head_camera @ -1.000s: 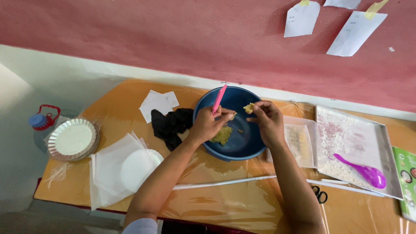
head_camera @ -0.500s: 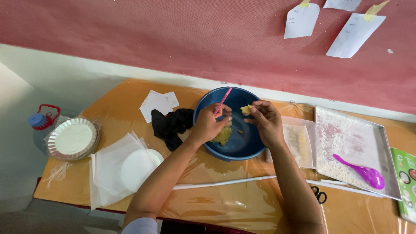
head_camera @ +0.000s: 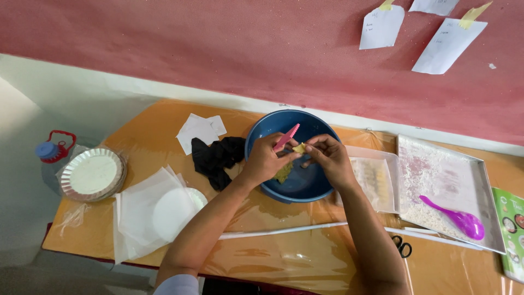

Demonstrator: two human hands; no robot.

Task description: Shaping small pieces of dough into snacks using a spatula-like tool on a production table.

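Hands meet over a round dark-blue plastic bowl (head_camera: 295,183) that sits near the back edge of an orange worktop (head_camera: 147,142) covered with clear plastic sheet. The left hand (head_camera: 266,159) is closed around a pink plastic knife with a serrated edge (head_camera: 287,137), its blade pointing up and away toward the wall. The right hand (head_camera: 329,158) pinches a small pale-yellow piece of dough (head_camera: 299,148) between fingertips, just beside the knife and above the bowl's hollow. More yellowish dough (head_camera: 283,173) lies inside the bowl, below the left hand.

Left of the bowl, touching its rim or nearly so, lies a crumpled black cloth (head_camera: 218,158), and behind that a few white paper squares (head_camera: 199,129). Nearer the front edge sits a stack of translucent plastic sheets with a white round disc (head_camera: 158,210) on it. At the far left stands a ribbed silver foil pie tin (head_camera: 91,175), with a blue-capped bottle with a red handle (head_camera: 53,150) beside it, off the worktop's edge.

Right of the bowl is a clear plastic tray (head_camera: 376,180) with yellowish pieces in it, then a rectangular metal baking tray dusted with white flour (head_camera: 442,186) carrying a purple plastic spoon (head_camera: 456,218). Black-handled scissors (head_camera: 403,247) lie near the front, beside a long white strip (head_camera: 284,230).
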